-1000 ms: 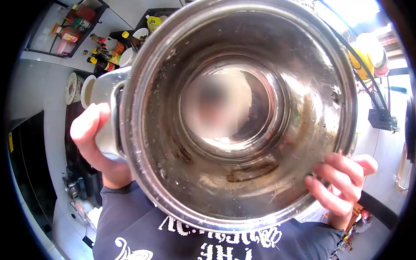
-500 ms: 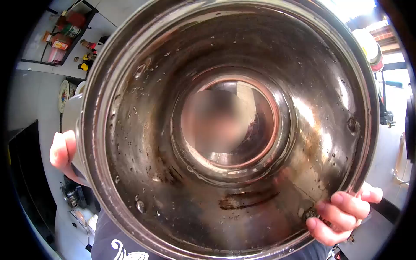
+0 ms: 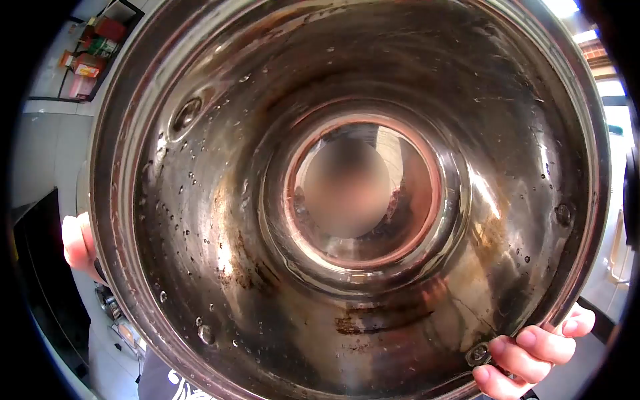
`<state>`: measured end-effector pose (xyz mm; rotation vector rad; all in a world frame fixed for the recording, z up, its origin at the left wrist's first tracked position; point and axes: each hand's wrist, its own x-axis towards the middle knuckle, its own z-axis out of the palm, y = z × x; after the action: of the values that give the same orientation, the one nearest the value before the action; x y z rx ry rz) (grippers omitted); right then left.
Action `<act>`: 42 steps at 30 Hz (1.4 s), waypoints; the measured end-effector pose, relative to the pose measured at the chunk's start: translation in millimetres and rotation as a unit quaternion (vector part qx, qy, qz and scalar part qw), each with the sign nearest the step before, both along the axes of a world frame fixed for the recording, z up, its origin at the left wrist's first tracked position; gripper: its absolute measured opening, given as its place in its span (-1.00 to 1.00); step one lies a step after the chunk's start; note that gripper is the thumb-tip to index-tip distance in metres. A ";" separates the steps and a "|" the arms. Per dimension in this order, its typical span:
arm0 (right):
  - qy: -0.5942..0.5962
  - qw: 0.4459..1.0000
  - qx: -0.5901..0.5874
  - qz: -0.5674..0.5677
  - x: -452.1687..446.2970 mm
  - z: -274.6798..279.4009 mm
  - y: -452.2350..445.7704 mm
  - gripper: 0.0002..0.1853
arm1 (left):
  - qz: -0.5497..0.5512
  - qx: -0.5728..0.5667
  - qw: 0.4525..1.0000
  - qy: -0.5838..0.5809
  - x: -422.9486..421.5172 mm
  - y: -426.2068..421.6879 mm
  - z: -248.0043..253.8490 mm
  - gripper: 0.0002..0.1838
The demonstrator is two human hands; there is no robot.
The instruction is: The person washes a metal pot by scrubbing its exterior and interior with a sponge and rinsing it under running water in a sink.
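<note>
Steel, stiff and unlikely to break, shapes our wide round pot [image 3: 400,287], its mouth facing us mid-view; we judge it bulky, fairly weighty, and slippery where water drops [image 3: 180,227] bead towards nine o'clock. Its smooth rim [image 3: 110,200] seems a sure hold: our right hand [image 3: 533,353] hooks bunched fingers over it at five o'clock. Our left hand [image 3: 80,243] sits at nine (mostly hidden, so we cannot tell what its fingers pinch). Brown stains [image 3: 373,321] look crusty at six o'clock

Blk shelf [image 3: 112,57] L, bright wdw [image 3: 617,119] R
</note>
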<state>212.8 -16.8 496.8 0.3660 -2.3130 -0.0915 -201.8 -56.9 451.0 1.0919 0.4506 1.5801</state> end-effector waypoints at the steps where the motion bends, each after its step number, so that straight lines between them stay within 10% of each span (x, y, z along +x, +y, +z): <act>1: 0.000 1.000 0.003 -0.011 -1.2 2.3 1.4 -0.83 | 0.006 -0.001 1.000 0.000 -0.8 -0.2 -0.8 -0.77; 3: -0.047 0.998 0.002 0.045 -8.3 11.0 13.5 -0.84 | 0.024 0.000 1.000 0.000 -2.4 -0.2 -2.8 -0.77; 7: 0.008 0.965 -0.004 -0.262 2.2 -12.6 -44.5 -0.93 | 0.116 -0.011 0.993 0.019 2.1 0.5 -17.6 -0.76; 13: -0.081 0.856 -0.221 -0.460 -23.4 -47.0 -56.3 -0.73 | 0.258 -0.013 0.904 0.340 31.2 8.9 -61.8 -0.72; 15: -0.113 0.809 -0.290 -0.498 -19.4 -64.3 -58.2 -0.68 | 0.150 -0.139 0.944 0.260 35.4 11.7 -72.1 -0.70; 16: -0.137 0.788 -0.314 -0.511 -10.7 -79.8 -61.1 -0.71 | -0.013 -0.360 0.933 -0.009 42.7 18.6 -62.8 -0.69; 22: -0.129 0.635 -0.546 -0.532 131.2 -205.4 -43.4 -0.68 | -0.043 -0.339 0.930 0.137 132.7 61.2 -114.4 -0.64; 37: -0.080 0.363 -0.743 -0.557 197.6 -568.4 25.1 -0.67 | 0.287 -0.419 0.851 0.136 171.6 11.7 -171.5 -0.70; 42: -0.200 0.335 -0.685 -0.616 163.2 -626.5 54.9 -0.23 | 0.336 -0.453 0.821 0.090 177.0 -5.5 -175.0 -0.75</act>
<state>376.0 38.1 -129.7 -2.3833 -1.5322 1.2370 -24.8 -62.4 276.0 0.3126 1.6634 1.5188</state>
